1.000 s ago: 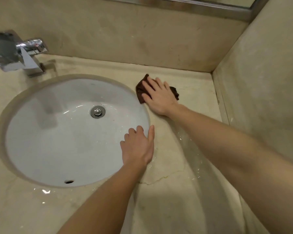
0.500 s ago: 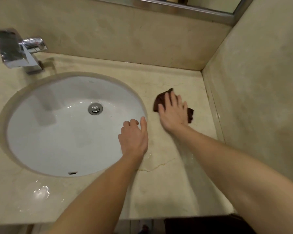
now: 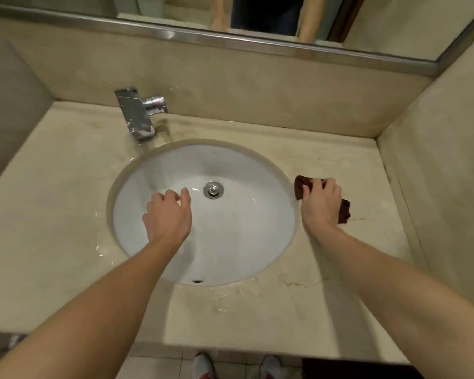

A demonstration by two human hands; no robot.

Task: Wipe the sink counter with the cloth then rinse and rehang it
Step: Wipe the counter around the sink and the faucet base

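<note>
At the left end of the counter (image 3: pixel 52 214), found pale veined stone, smooth and matte, beaded with water (image 3: pixel 101 251) near the rim. Behind it, noted a squared chrome faucet (image 3: pixel 137 116), mirror-bright, angled over the round white glazed sink (image 3: pixel 244 242). Over that sink, saw the left hand (image 3: pixel 167 217) hovering with fingers loosely curled, holding nothing, probably kept free for the faucet. Past the steel drain (image 3: pixel 213 189), just beside the right rim, found the right hand (image 3: pixel 320 206) curled round the dark brown cloth (image 3: pixel 301 186), soft and crumpled, bunched against the counter, likely gathered for firmer pressure or a lift toward rinsing; could not tell which.
</note>
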